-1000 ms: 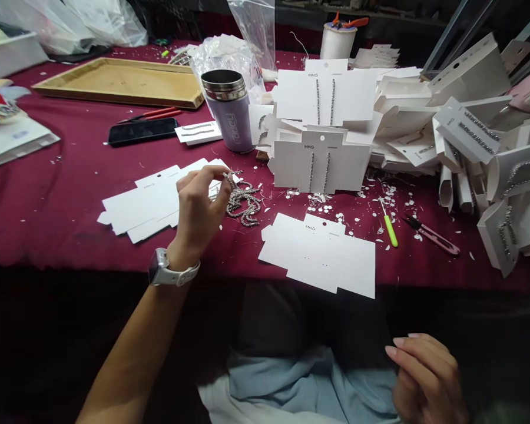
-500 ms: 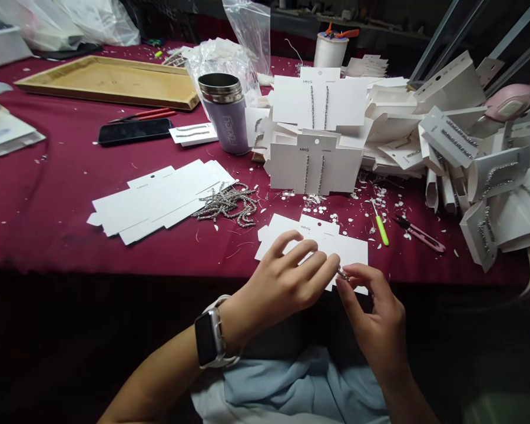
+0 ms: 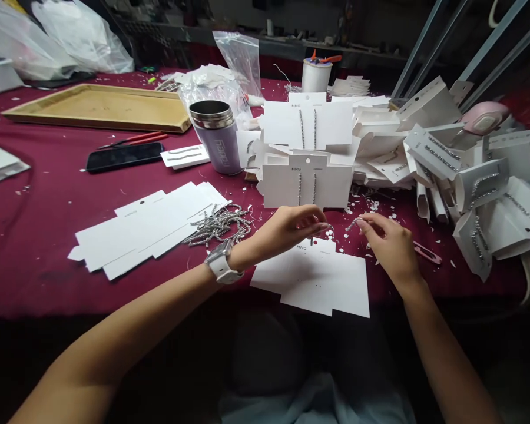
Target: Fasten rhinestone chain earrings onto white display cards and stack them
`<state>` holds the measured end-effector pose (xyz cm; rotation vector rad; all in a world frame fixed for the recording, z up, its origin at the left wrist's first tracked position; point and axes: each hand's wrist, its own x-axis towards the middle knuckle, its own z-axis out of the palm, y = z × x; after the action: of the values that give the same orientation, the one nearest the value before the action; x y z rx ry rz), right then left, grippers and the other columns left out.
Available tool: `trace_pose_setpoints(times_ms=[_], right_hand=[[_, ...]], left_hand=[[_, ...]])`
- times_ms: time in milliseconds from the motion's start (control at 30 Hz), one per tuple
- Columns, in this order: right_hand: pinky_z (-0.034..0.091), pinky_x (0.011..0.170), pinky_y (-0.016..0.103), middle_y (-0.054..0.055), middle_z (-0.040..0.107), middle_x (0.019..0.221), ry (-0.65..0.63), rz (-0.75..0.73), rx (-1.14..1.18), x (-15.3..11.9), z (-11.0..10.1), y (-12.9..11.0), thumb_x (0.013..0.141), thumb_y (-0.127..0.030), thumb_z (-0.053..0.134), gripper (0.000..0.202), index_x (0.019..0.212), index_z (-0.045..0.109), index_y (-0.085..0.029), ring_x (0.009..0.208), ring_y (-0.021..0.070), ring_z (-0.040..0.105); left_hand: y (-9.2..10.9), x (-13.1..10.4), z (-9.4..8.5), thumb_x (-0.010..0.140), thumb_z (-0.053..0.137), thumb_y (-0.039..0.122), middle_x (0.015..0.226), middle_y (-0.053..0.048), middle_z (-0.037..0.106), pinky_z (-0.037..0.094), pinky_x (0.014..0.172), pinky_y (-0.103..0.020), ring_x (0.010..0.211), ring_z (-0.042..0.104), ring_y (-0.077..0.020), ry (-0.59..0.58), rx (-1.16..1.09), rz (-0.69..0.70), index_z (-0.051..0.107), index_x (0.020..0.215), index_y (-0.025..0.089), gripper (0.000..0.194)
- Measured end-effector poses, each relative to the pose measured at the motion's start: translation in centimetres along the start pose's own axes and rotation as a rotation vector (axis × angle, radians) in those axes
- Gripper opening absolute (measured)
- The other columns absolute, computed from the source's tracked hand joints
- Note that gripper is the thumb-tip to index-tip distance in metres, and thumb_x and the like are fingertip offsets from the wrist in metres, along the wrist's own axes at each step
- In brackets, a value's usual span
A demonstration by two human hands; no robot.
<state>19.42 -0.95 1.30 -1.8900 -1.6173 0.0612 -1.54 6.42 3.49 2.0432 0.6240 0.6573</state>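
Observation:
My right hand (image 3: 391, 250) pinches a silver rhinestone chain earring (image 3: 352, 224), its short length sticking out left of the fingertips. My left hand (image 3: 291, 227) is closed in a pinch just left of it; a tiny dark bit shows at its fingertips, too small to name. Below both hands a flat white earring card (image 3: 311, 280) marked MNG lies at the table's front edge, with small holes in its middle. A tangled pile of silver chain earrings (image 3: 218, 225) rests left of my left hand, partly against a stack of blank cards (image 3: 136, 227).
Carded earrings (image 3: 307, 179) stand upright behind my hands. Folded white boxes (image 3: 481, 194) are heaped at the right, near pink thread snips (image 3: 427, 253). A lilac tumbler (image 3: 218, 144), a phone (image 3: 123, 156) and a wooden tray (image 3: 97, 109) stand farther back left.
Both hands have moved up and away from the card and drawn apart, uncovering its middle. My right hand still pinches a chain. The view has shifted slightly.

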Motion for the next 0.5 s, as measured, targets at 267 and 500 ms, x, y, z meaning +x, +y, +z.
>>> trace_pose_setpoints(times_ms=[267,500], right_hand=[[0.040,0.086,0.036,0.007,0.063,0.095,-0.122,-0.253,-0.045,2.7,0.3,-2.5,0.085,-0.034,0.048,0.025,0.096,0.064,-0.018,0.094,0.0213,0.050],[0.040,0.062,0.024,0.001,0.063,0.076,-0.697,-0.364,0.260,4.5,1.6,-6.3,0.081,-0.036,0.054,0.023,0.092,0.064,-0.019,0.069,0.0114,0.053]], left_hand=[[-2.1,0.0,-1.3,0.082,0.055,0.040,0.072,0.003,0.057,0.050,0.062,-0.020,0.068,0.060,-0.0079,-0.045,-0.380,-0.243,0.053,0.087,0.017,0.024],[-2.6,0.0,-2.1,0.078,0.062,0.027,0.072,0.003,0.059,0.049,0.067,-0.018,0.068,0.057,-0.0058,0.086,-0.573,-0.181,0.056,0.082,0.014,0.015]])
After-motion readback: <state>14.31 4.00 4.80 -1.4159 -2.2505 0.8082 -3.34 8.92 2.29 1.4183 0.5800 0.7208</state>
